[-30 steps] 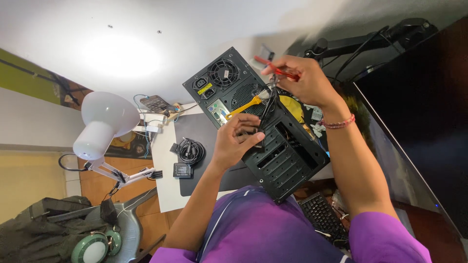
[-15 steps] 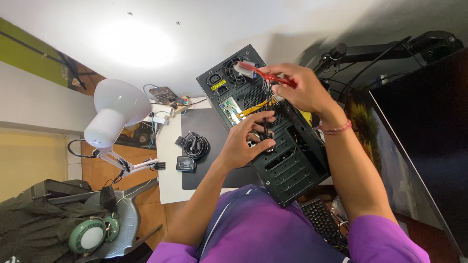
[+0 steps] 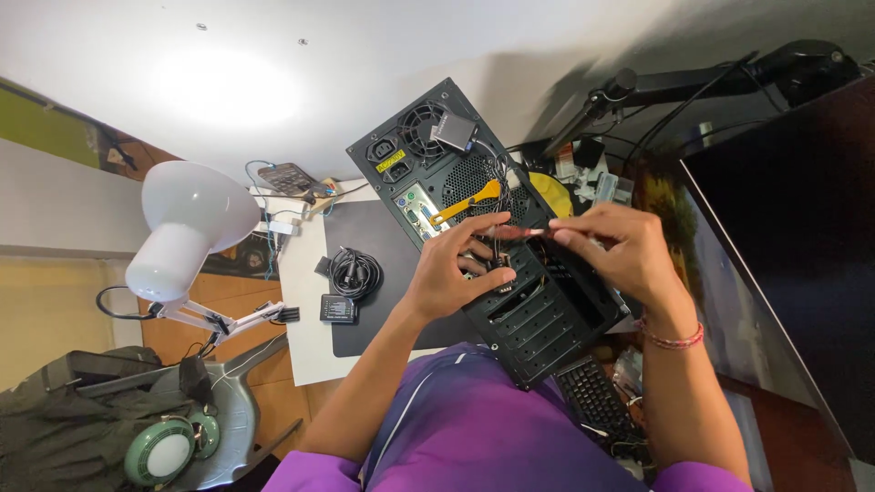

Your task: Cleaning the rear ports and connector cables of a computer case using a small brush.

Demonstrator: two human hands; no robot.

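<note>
The black metal computer tower case point(image 3: 510, 273) lies under both hands: left hand point(image 3: 451, 273) pressing its rear panel, right hand point(image 3: 620, 251) gripping a red-handled screwdriver point(image 3: 515, 232).

The computer case point(image 3: 510, 273) in the middle of the frame is black painted metal, matt, full of small holes. The lamp shade point(image 3: 187, 223) at the left is smooth, shiny white plastic. The mat point(image 3: 365, 239) under the case looks dark and dull. The shirt point(image 3: 474, 428) at the bottom is soft purple cloth.
</note>
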